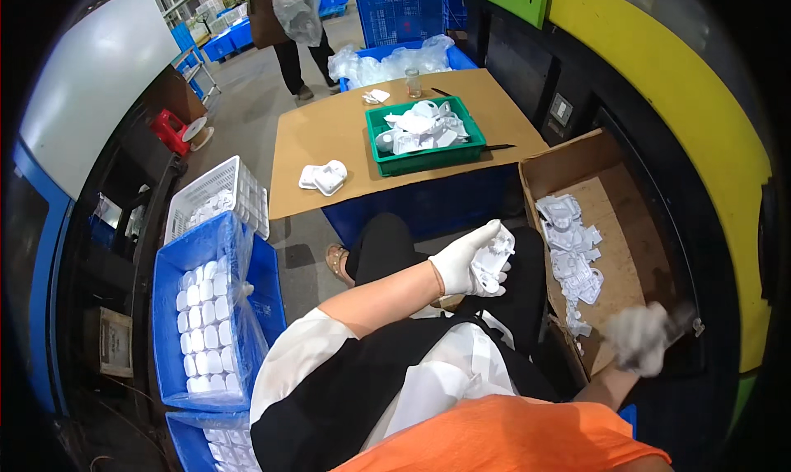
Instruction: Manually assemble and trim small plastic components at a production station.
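My left hand point(458, 266), in a white glove, is closed around a white molded plastic part point(493, 259) above my lap. The part's inner side, with small raised details, faces up. To the right, my gloved right hand point(638, 340) is smeared by motion over the near right side of an open cardboard box point(630, 225). Something blurred sticks out past its fingers, too unclear to name. White plastic scraps point(568, 250) lie in a heap along the left side of that box.
A cardboard-topped table point(317, 134) carries a green crate point(474, 142) of white parts, two loose white parts point(323, 177), a glass jar point(414, 83) and a black-handled tool point(499, 147). Blue bins point(169, 324) with rows of white parts stand left. A person point(272, 19) holds a plastic bag beyond.
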Action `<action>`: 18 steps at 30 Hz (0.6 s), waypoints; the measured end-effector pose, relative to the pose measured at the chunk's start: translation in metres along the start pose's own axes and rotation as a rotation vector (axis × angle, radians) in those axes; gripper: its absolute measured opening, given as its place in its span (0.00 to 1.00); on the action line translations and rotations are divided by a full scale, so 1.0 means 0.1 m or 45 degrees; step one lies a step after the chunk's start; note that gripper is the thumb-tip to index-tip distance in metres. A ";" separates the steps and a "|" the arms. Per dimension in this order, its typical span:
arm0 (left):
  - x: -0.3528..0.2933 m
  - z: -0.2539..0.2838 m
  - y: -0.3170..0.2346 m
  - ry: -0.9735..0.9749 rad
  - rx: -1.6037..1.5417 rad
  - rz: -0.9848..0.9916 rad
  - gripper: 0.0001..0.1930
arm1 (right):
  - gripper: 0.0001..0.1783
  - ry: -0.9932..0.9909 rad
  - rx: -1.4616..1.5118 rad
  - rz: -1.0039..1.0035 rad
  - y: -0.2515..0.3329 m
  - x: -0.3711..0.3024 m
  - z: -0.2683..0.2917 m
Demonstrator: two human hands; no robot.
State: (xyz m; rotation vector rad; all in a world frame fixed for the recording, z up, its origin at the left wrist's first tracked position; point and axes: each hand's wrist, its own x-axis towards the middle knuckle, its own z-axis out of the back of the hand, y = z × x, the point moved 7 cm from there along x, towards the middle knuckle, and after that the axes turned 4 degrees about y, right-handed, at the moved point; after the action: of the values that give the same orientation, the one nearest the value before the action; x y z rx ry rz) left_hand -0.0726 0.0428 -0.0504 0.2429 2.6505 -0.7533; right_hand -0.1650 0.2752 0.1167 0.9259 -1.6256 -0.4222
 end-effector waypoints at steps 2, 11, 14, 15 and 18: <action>-0.03 0.14 0.00 0.003 -0.051 -0.014 0.28 | 0.24 -0.851 -0.329 -0.273 -0.41 -0.08 0.22; -0.18 0.55 0.03 -0.090 -0.273 -0.076 0.26 | 0.17 -0.586 -0.460 -1.074 -1.71 0.15 0.41; -0.13 0.63 0.07 -0.042 -0.303 -0.039 0.27 | 0.16 -0.587 -0.427 -1.117 -1.91 0.18 0.42; -0.12 0.65 0.09 -0.019 -0.328 -0.024 0.28 | 0.15 -0.583 -0.394 -1.132 -1.96 0.18 0.41; -0.10 0.68 0.10 0.030 -0.329 -0.020 0.27 | 0.14 -0.587 -0.352 -1.164 -2.08 0.14 0.42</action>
State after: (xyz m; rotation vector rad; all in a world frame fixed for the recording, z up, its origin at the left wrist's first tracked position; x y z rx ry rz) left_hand -0.0397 0.0139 -0.1045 0.1617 2.7382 -0.4080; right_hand -0.1341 0.1262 -0.0321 1.3907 -1.3925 -1.5385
